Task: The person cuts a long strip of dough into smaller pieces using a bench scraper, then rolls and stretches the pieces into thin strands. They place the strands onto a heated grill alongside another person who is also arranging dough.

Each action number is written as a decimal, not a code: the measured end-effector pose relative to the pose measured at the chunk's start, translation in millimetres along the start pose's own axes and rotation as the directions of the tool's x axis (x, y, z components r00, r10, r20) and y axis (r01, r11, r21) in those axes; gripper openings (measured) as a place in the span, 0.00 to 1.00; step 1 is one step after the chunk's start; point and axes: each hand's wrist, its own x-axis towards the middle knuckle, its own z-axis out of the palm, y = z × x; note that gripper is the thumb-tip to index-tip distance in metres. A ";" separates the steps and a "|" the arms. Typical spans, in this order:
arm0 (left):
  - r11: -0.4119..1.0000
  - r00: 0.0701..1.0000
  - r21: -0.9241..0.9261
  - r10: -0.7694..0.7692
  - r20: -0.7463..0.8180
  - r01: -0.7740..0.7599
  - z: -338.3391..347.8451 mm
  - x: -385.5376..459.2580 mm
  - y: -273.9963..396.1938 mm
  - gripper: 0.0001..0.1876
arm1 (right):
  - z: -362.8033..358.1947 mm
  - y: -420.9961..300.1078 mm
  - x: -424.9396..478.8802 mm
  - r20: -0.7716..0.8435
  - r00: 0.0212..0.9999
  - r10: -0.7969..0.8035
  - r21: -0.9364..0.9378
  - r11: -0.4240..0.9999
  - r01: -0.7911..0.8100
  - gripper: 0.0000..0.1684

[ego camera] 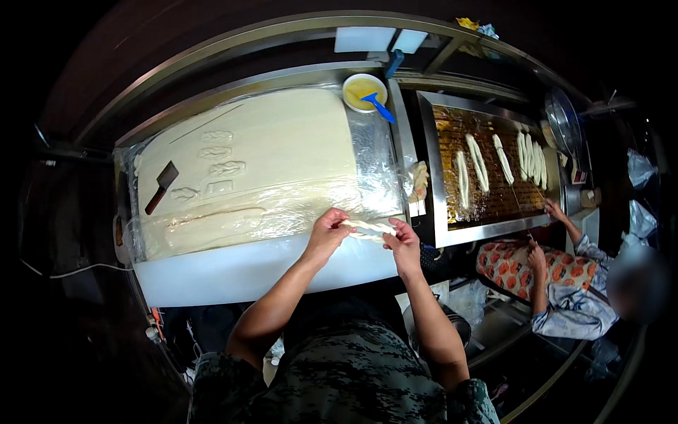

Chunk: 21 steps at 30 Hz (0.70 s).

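A twisted loop of raw dough [365, 224] is stretched between my two hands, over the front edge of the work table. My left hand [329, 233] pinches its left end and my right hand [402, 243] its right end. Beyond them a large sheet of dough [275, 132] covers much of the table, its near part under clear plastic film [296, 201]. Several small twisted dough pieces [228, 168] lie on the sheet's left half. Left of these rests a cleaver [162, 185] with a dark handle. A thin rod [206, 123] lies near the sheet's far left.
A white bowl of yellow liquid [351, 90] with a blue brush [382, 110] stands at the back right corner. Further right is a steel-rimmed fryer [442, 212] with several dough strips [476, 161] in oil. A co-worker [572, 297] there holds long thin sticks [519, 204].
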 end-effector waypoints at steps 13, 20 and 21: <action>0.830 0.907 -0.521 -0.045 -0.418 -0.199 -64.7 24.4 14.1 0.11 | -159.3 49.1 -29.9 -0.744 0.668 0.037 0.260 0.936 0.237 0.08; 0.854 0.891 -0.447 0.041 -0.453 -0.266 -67.7 42.6 20.8 0.11 | -193.3 103.1 -82.0 -0.361 0.915 -0.179 -0.557 0.828 -0.058 0.12; 0.871 0.913 -0.429 0.051 -0.405 -0.239 -64.6 45.5 19.3 0.11 | -189.0 107.7 -83.9 -0.402 0.890 -0.217 -0.545 0.837 -0.042 0.12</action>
